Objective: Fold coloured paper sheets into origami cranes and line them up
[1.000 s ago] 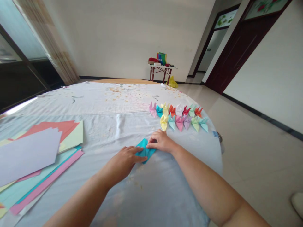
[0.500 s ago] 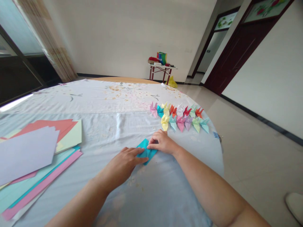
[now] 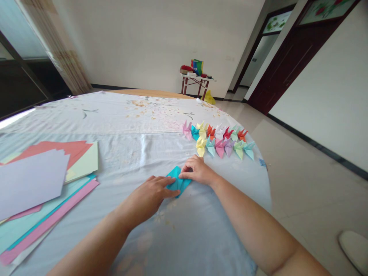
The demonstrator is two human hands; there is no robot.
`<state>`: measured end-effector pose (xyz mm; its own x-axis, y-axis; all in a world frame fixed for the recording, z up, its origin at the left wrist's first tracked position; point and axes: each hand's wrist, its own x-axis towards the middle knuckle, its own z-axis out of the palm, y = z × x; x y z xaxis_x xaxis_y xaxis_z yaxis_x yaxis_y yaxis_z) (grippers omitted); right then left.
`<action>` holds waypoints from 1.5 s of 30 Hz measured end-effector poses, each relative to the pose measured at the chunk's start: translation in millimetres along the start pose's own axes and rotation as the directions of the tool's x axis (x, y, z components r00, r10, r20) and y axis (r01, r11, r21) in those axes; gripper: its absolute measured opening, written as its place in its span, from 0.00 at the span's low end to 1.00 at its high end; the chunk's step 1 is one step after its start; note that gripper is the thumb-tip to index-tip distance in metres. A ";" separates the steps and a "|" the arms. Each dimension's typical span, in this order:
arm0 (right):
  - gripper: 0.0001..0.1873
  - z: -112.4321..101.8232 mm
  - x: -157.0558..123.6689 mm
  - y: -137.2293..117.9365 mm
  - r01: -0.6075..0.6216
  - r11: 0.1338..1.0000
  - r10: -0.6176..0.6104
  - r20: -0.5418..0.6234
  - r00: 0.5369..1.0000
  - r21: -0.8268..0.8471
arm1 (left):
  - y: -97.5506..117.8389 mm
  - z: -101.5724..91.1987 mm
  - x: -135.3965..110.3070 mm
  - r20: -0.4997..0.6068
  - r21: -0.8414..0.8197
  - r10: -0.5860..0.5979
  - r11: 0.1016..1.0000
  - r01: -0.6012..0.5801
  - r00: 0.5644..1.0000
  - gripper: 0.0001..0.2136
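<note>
A folded piece of teal origami paper lies on the pale blue tablecloth, partly hidden under my fingers. My left hand presses its fingertips on the near-left side of the paper. My right hand holds the far-right side, its fingers on top. Just beyond my right hand stand two rows of small paper cranes in pink, yellow, teal, red, white, purple and green. They do not touch my hand.
Stacks of coloured paper sheets lie on the table at left. The round table's edge curves past on the right, above a tiled floor. A small side table with assorted items stands by the far wall. A slipper sits on the floor at lower right.
The whole scene sits slightly higher in the view as my head tilts. Both hands stay on the teal paper, which has shifted only slightly.
</note>
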<state>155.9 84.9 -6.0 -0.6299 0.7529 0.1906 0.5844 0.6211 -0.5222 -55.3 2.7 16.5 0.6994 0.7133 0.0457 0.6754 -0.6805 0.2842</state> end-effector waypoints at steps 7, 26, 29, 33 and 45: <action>0.14 0.6 0.4 -0.7 -0.010 1.000 0.010 -0.005 1.000 -0.003 | 0.8 3.4 -1.8 -0.004 0.040 -0.001 0.999 0.001 1.000 0.21; 0.15 1.4 1.0 -5.0 -0.075 0.997 0.075 -0.007 0.997 -0.019 | 8.1 4.5 -1.3 -0.017 0.077 -0.010 0.997 0.011 1.000 0.22; 0.16 2.8 1.2 -3.5 -0.100 0.995 0.100 -0.010 0.995 -0.031 | 10.7 2.9 -1.5 -0.026 0.086 0.005 0.996 -0.003 1.000 0.21; 0.16 4.1 1.6 -1.9 -0.123 0.992 0.122 -0.026 0.992 -0.039 | 12.6 0.2 -1.0 -0.023 0.090 0.014 0.996 -0.011 1.000 0.19; 0.17 4.0 0.6 -6.0 -0.157 0.985 0.155 -0.042 0.987 -0.065 | 12.4 3.1 0.7 -0.021 0.017 0.037 0.999 -0.036 0.999 0.20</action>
<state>150.0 80.7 -6.0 -0.5098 0.8484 0.1426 0.7081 0.5080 -0.4905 -45.7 -5.8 17.1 0.7185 0.6913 0.0762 0.6536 -0.7086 0.2658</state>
